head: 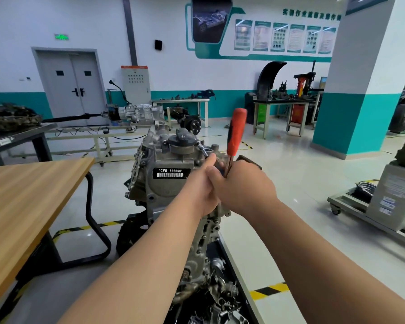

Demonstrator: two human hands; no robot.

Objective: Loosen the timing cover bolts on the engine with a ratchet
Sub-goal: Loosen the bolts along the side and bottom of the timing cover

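Note:
A grey engine (166, 183) with a black label reading CFB 666660 stands upright in front of me. The ratchet (236, 132) has an orange and black handle that points up above the engine's top right. Its metal extension (202, 149) reaches left to a bolt beside the round black cap (182, 137). My right hand (241, 188) grips the lower part of the handle. My left hand (204, 183) holds the ratchet's head end, its fingers curled around it right against my right hand. The ratchet head itself is hidden by my hands.
A wooden table (26, 197) with a black tube leg stands at the left. Loose metal parts (220, 298) lie in a tray below the engine. A gearbox on a stand (136, 113), workbenches (281, 106), a teal pillar (358, 94) and a cart (388, 202) stand around.

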